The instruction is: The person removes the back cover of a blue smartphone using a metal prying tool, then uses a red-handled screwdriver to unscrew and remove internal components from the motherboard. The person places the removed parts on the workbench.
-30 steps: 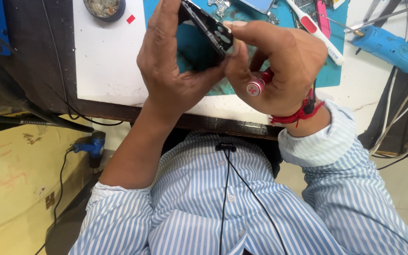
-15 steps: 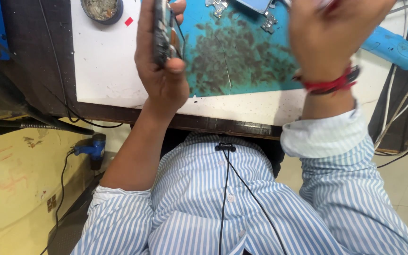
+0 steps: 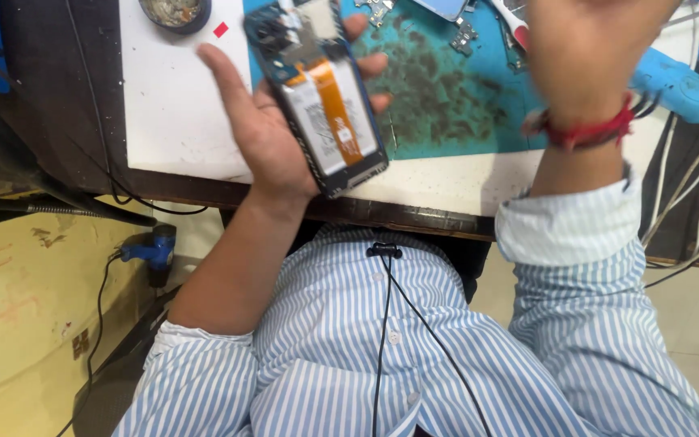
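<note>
Above teal mat [image 3: 455, 105], opened phone [image 3: 325, 101] in left grip [image 3: 273, 133] (seemingly flat)

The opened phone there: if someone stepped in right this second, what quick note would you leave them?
Left hand: holds the opened phone, back cover off, battery and orange ribbon facing up, above the table edge.
Right hand: raised over the teal mat, blurred; whether it holds anything cannot be told.
Loose small parts lie on the mat; a blue tool lies at its right.
Done: back is off.
Left: insides exposed, phone not closed.
</note>
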